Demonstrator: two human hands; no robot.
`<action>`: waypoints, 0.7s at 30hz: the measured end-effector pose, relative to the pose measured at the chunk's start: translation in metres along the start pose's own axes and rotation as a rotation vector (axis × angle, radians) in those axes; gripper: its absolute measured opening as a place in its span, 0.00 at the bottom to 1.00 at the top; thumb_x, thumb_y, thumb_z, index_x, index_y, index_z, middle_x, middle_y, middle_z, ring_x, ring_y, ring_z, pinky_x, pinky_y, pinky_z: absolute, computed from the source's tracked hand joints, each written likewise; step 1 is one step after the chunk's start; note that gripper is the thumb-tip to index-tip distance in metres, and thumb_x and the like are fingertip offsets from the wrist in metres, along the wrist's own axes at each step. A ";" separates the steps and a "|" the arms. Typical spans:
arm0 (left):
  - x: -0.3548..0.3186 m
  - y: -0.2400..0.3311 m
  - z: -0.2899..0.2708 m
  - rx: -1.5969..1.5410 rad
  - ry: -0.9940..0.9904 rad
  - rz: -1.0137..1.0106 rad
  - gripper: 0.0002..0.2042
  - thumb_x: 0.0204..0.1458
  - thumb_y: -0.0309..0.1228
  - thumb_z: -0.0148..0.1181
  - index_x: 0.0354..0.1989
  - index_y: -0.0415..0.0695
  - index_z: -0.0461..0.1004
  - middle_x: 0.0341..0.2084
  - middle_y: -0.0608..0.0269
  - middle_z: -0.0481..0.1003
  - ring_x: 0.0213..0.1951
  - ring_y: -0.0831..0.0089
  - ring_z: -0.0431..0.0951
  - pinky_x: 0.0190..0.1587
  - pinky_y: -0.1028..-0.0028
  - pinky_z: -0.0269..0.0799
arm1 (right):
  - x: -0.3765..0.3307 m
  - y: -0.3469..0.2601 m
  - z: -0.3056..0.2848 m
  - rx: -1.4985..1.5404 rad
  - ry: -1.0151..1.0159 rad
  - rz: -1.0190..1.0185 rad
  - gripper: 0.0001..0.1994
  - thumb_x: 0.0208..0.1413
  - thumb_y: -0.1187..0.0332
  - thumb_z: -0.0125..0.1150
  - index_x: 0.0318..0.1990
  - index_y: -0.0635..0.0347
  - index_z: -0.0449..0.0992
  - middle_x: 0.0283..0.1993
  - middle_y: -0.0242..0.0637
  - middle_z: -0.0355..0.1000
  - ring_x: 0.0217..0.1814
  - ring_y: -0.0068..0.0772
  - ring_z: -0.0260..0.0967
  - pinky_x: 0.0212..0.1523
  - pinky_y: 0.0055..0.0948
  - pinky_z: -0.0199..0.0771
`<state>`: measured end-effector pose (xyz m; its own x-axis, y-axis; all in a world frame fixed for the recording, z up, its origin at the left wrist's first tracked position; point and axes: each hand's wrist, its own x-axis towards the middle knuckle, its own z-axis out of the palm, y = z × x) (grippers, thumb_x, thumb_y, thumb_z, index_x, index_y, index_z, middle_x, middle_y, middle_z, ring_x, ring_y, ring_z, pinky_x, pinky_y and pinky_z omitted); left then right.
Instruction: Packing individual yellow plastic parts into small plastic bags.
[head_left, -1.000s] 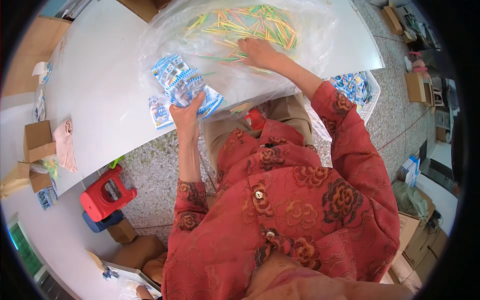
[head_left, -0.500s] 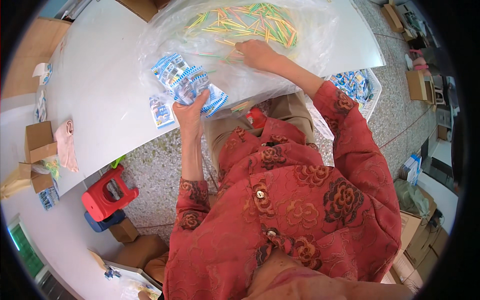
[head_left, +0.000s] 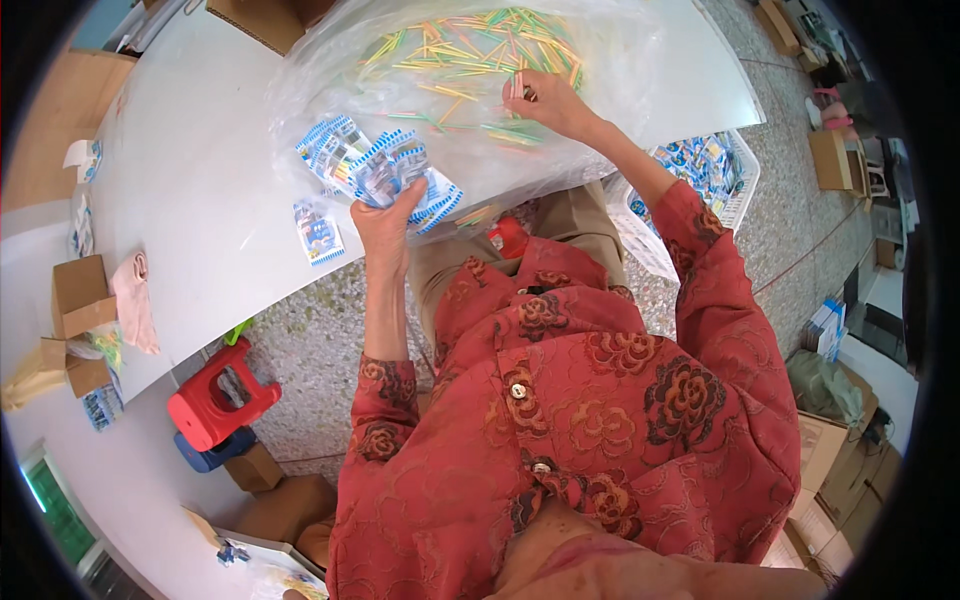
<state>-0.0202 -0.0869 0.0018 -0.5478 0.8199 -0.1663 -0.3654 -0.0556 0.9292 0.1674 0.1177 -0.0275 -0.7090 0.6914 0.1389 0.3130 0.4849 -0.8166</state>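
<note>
My left hand (head_left: 386,222) grips a fanned bunch of small blue-and-white packets (head_left: 378,176) over the table's near edge, thumb on top. Yellowish and pinkish tones show among the upper packets; whether these are print or contents I cannot tell. One loose packet (head_left: 318,232) lies on the table just left of that hand. My right hand (head_left: 548,102) is above the clear plastic sheet, its thumb and fingers curled into a pinch around what looks like a thin pinkish stick. Beyond it spreads a pile of thin yellow, green and pink sticks (head_left: 480,45), with a few strays nearer.
A white basket (head_left: 742,190) full of similar packets stands by the table's right side. An open cardboard box (head_left: 262,25) sits at the far edge of the white table (head_left: 190,190). At the left are a pink cloth (head_left: 134,300) and a red stool (head_left: 222,395) on the floor.
My right hand has lifted off the stray sticks and moved slightly right, its fingers now curled. My left hand still holds the packets, with little movement.
</note>
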 end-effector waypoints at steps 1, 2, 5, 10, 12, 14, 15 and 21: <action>0.000 0.001 0.002 0.020 -0.006 0.010 0.15 0.38 0.18 0.64 0.38 0.37 0.73 0.31 0.62 0.76 0.31 0.77 0.75 0.36 0.77 0.72 | -0.001 -0.001 0.001 0.087 0.084 -0.013 0.07 0.49 0.68 0.57 0.29 0.62 0.70 0.22 0.33 0.68 0.23 0.21 0.63 0.27 0.25 0.64; 0.001 0.001 0.005 0.041 -0.012 0.021 0.15 0.38 0.18 0.64 0.38 0.37 0.73 0.31 0.62 0.76 0.31 0.77 0.75 0.36 0.77 0.72 | -0.001 0.000 0.001 0.091 0.085 -0.014 0.07 0.49 0.68 0.57 0.29 0.62 0.70 0.22 0.33 0.68 0.23 0.21 0.63 0.27 0.25 0.64; 0.004 -0.001 0.014 0.065 -0.075 0.079 0.16 0.37 0.18 0.64 0.38 0.36 0.73 0.31 0.63 0.76 0.31 0.78 0.75 0.36 0.77 0.71 | 0.001 0.009 0.003 -0.050 0.146 -0.034 0.06 0.50 0.69 0.56 0.29 0.63 0.69 0.22 0.33 0.68 0.24 0.20 0.63 0.27 0.24 0.64; 0.012 -0.005 0.027 0.135 -0.151 0.096 0.15 0.39 0.19 0.63 0.39 0.38 0.73 0.30 0.64 0.76 0.29 0.79 0.75 0.31 0.80 0.71 | 0.003 -0.005 -0.004 -0.053 0.142 -0.009 0.08 0.52 0.67 0.55 0.32 0.62 0.71 0.22 0.30 0.65 0.24 0.16 0.61 0.27 0.19 0.63; 0.015 -0.007 0.031 0.144 -0.174 0.101 0.14 0.40 0.20 0.63 0.38 0.39 0.74 0.28 0.66 0.76 0.26 0.81 0.74 0.27 0.82 0.69 | 0.002 -0.045 -0.019 0.140 0.118 0.034 0.08 0.52 0.66 0.55 0.33 0.62 0.71 0.22 0.29 0.65 0.24 0.15 0.61 0.26 0.19 0.62; 0.018 -0.007 0.038 0.166 -0.178 0.088 0.14 0.39 0.20 0.64 0.38 0.39 0.74 0.28 0.66 0.76 0.25 0.82 0.74 0.26 0.83 0.69 | 0.001 -0.082 -0.033 0.331 0.101 0.082 0.08 0.53 0.65 0.54 0.34 0.61 0.71 0.23 0.28 0.65 0.23 0.15 0.60 0.25 0.18 0.61; 0.019 -0.006 0.039 0.187 -0.173 0.078 0.14 0.39 0.21 0.64 0.37 0.39 0.74 0.27 0.67 0.76 0.25 0.82 0.73 0.25 0.83 0.68 | 0.001 -0.097 -0.037 0.405 0.036 0.032 0.09 0.53 0.65 0.54 0.34 0.61 0.72 0.23 0.27 0.66 0.23 0.14 0.59 0.24 0.17 0.60; 0.031 -0.014 0.053 0.191 -0.227 0.086 0.13 0.38 0.21 0.64 0.36 0.39 0.75 0.28 0.67 0.76 0.26 0.82 0.73 0.27 0.82 0.68 | 0.006 -0.118 -0.042 0.154 -0.047 -0.122 0.09 0.51 0.64 0.54 0.33 0.60 0.71 0.23 0.27 0.65 0.22 0.16 0.58 0.23 0.19 0.58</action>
<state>0.0084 -0.0305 0.0012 -0.3804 0.9244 -0.0265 -0.1656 -0.0399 0.9854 0.1528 0.0869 0.0935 -0.7657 0.6048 0.2190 0.1247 0.4736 -0.8719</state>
